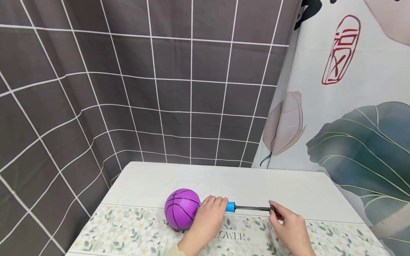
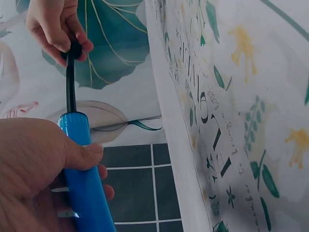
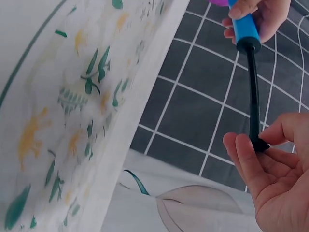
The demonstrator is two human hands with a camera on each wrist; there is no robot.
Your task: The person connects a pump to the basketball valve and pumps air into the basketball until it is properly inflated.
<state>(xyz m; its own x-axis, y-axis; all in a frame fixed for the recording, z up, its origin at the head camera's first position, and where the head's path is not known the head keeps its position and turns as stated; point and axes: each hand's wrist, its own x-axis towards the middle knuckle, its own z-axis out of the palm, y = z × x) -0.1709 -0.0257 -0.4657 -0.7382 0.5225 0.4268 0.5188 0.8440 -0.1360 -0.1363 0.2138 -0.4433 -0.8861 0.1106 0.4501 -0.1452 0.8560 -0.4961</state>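
Note:
A purple ball (image 1: pixel 182 209) with black basketball lines sits at the left on the table. Just right of it, my left hand (image 1: pixel 209 217) grips the blue barrel of a hand pump (image 1: pixel 230 207). In the left wrist view the thumb and fingers wrap round the blue pump barrel (image 2: pixel 87 193). The black rod (image 3: pixel 253 92) is drawn far out of the barrel. At its end my right hand (image 1: pixel 289 224) holds the small black handle (image 3: pixel 260 144) between thumb and fingers. Whether the pump's tip enters the ball is hidden behind my left hand.
The white table (image 1: pixel 153 177) carries a flower-printed band (image 1: pixel 128 231) along its front, with printed lettering. Behind it hangs a dark grey curtain (image 1: pixel 173 96) with white grid lines. A pale curtain (image 1: pixel 307 124) with leaf prints hangs at the right.

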